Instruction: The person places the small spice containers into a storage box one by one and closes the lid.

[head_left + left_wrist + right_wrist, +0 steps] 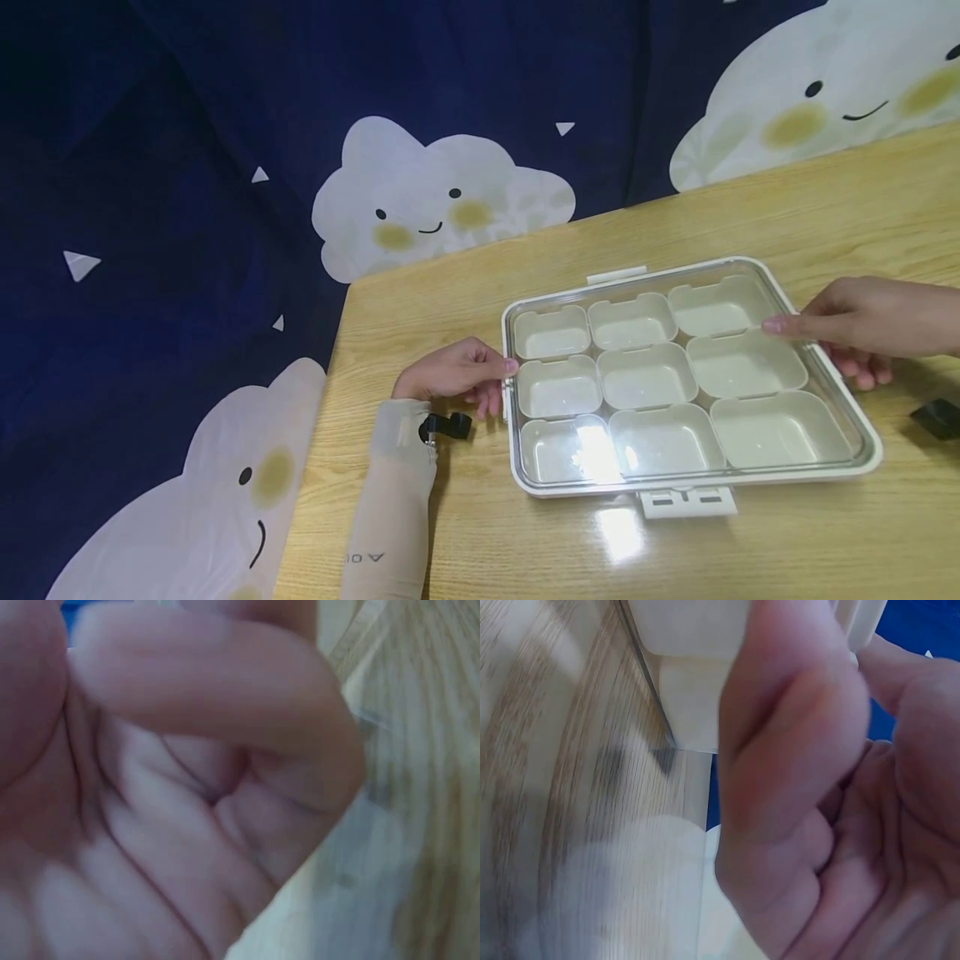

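Note:
A wide storage box (678,375) with a clear lid, a white rim and several cream inner bins in rows appears in the head view. My left hand (461,372) grips its left side, thumb on the rim and fingers curled beneath. On the opposite side, my right hand (862,321) holds the edge with the thumb over the lid and the other fingers under it. White latches (688,502) stick out from the box's sides. Curled fingers (225,682) fill most of the left wrist view. Part of the box (694,690) shows behind the fingers in the right wrist view.
The box is over a light wooden table (420,312). Behind and left of the table hangs a dark blue cloth (210,108) with smiling white clouds (442,192). Black wrist mounts (450,426) sit at both wrists. Glare lies on the lid and the tabletop.

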### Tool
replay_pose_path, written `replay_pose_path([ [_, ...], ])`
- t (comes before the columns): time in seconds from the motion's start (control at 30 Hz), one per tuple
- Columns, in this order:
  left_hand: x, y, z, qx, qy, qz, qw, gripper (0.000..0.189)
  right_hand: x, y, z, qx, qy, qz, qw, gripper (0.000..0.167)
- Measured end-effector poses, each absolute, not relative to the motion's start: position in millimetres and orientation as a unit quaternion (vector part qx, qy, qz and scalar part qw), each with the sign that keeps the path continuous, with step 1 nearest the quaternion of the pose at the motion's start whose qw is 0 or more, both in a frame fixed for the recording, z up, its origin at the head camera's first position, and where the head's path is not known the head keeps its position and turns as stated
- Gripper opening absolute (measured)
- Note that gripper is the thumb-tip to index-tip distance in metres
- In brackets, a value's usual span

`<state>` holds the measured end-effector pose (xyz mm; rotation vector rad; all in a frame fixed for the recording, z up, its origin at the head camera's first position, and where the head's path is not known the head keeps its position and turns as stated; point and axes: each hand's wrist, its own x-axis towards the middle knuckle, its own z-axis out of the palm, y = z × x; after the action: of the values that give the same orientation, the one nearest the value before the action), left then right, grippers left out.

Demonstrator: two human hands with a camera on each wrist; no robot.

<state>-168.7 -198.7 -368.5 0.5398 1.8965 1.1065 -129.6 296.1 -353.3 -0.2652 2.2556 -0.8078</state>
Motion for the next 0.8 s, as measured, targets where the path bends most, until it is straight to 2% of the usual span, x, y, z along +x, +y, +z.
replay_pose_path([
  [0.33,-166.7,-198.7,-360.9,0.193,0.783,0.417,0.418,0.046,-126.8,295.2,-352.4,-0.098,0.893,-0.29,0.331,0.056],
  [0.53,-166.3,-197.4,-354.6,0.188,0.809,0.392,0.396,0.042,-124.6,295.7,-351.8,-0.101,0.899,-0.285,0.318,0.057],
  [0.8,-162.6,-195.9,-340.5,0.192,0.843,0.352,0.359,0.043,-121.2,292.3,-353.4,-0.101,0.932,-0.25,0.242,0.057],
])
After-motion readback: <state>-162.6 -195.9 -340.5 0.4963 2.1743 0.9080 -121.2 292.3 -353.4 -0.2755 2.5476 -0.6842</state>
